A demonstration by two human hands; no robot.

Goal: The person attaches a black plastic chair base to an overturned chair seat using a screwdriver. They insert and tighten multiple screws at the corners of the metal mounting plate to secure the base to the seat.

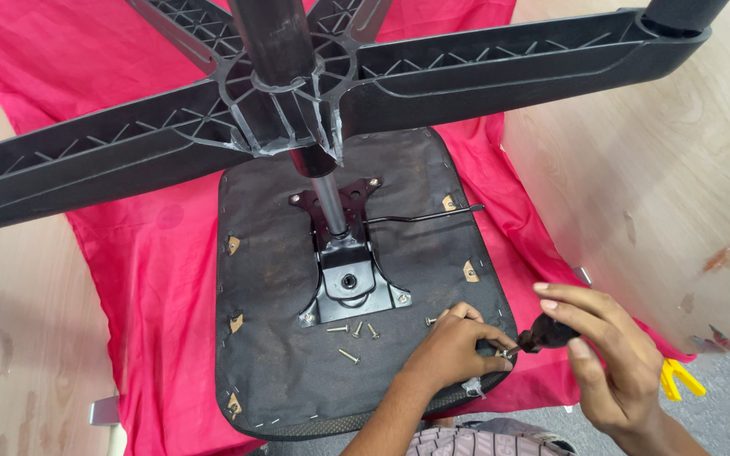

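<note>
L hand (454, 346) steadies screw (507, 354) at seat underside (280, 338) edge; R hand (606, 350) grips screwdriver (542, 336).

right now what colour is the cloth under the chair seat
Bright pink-red cloth, clearest in the head view.

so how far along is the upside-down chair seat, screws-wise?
Looks done: the black mounting plate sits on the seat underside with screws visible at its corners. In hand: the left hand steadies a screw at the seat's near edge while the right hand holds a dark-handled screwdriver to it. Left: several loose screws lie on the seat, unused.
</note>
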